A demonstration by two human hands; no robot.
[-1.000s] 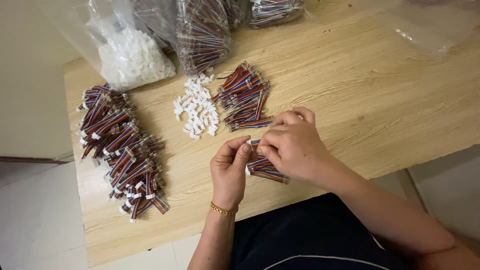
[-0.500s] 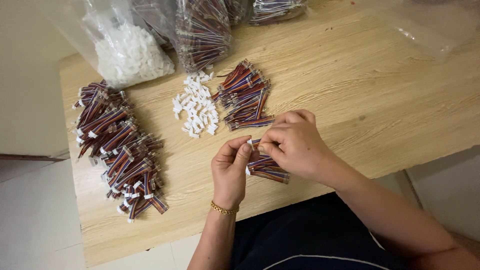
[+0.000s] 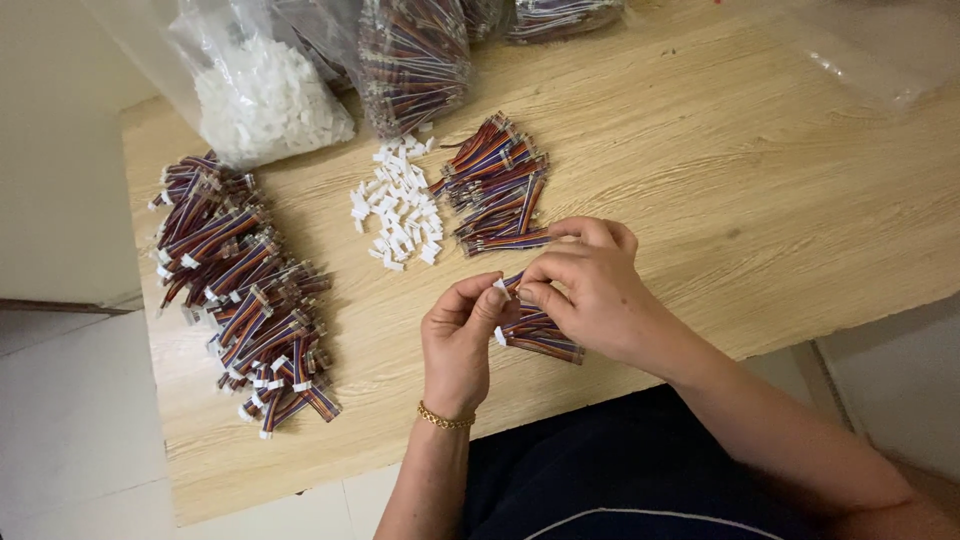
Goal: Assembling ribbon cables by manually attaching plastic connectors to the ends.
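My left hand [image 3: 458,340] is closed in a pinch: thumb and forefinger pressed together on a small white connector [image 3: 501,287] at the end of a short multicoloured ribbon cable [image 3: 513,284]. My right hand [image 3: 588,290] meets it from the other side, fingers curled shut on the same cable, fingertips touching those of the left. How much of the cable lies inside the right hand I cannot tell; the fingers cover it.

Directly beneath both hands, on the wooden table [image 3: 760,190], lies a small bundle of like cables [image 3: 540,338], partly hidden by my right palm. One white end shows at its left.

Beyond the hands, just past my right knuckles, sits a loose heap of cables [image 3: 495,185]. Beside it, to the left, a scatter of white connectors [image 3: 397,210]. Further left, well apart from the hands, a long pile of cables with white ends fitted [image 3: 245,290] runs down the table.

At the far edge stand clear plastic bags: one of white connectors [image 3: 265,95], one of cables [image 3: 412,60]. Nothing lies between the hands and the near heaps.

A gold bracelet [image 3: 445,420] circles my left wrist.
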